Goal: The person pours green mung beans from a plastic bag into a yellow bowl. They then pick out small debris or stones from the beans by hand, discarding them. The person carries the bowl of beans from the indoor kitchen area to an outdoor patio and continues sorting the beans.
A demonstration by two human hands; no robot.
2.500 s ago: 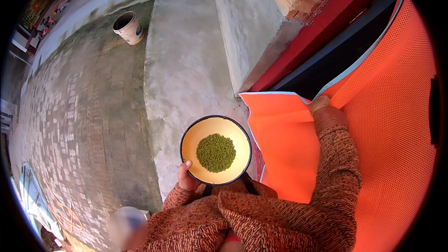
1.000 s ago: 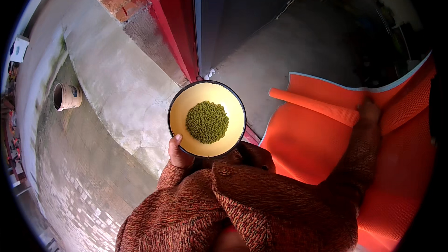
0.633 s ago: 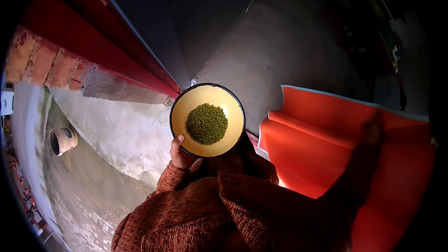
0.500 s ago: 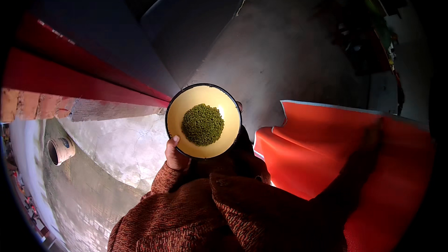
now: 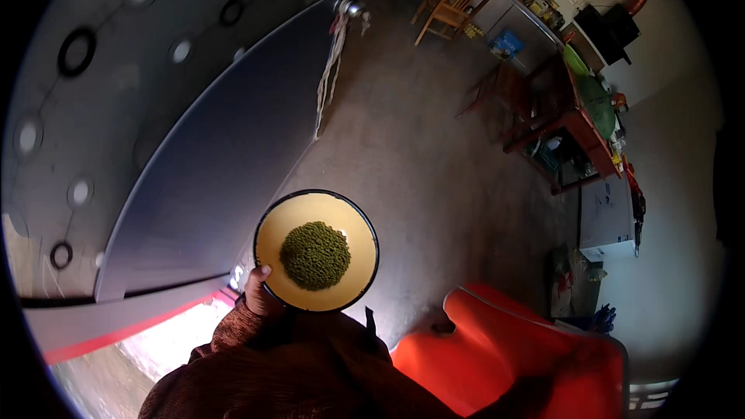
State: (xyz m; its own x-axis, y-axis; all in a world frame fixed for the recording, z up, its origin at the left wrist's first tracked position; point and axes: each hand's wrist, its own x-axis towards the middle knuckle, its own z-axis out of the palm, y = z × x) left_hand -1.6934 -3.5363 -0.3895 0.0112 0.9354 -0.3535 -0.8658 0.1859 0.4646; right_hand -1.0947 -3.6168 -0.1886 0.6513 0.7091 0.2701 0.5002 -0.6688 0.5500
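Note:
My left hand (image 5: 262,295) is closed on the left rim of a round enamel bowl (image 5: 360,268), its thumb over the edge. Cream-yellow inside with a dark rim, the bowl is held roughly level in front of my body. A heap of small green mung beans (image 5: 315,256) lies in the middle of it. My right hand cannot be seen. A red curtain-like sheet (image 5: 497,341) with a pale edging hangs at my right side.
At left stands an open dark door panel (image 5: 209,163) with a cord (image 5: 332,70) at its handle. Grey floor (image 5: 419,163) stretches ahead. Farther off are a wooden chair (image 5: 450,12), a cluttered red-brown table (image 5: 574,120) and a white cabinet (image 5: 605,213) along the right wall.
The view has moved from the doorway into the room, which now shows brighter. My left hand still holds the bowl, now lower and slightly left in view. The red sheet sits lower.

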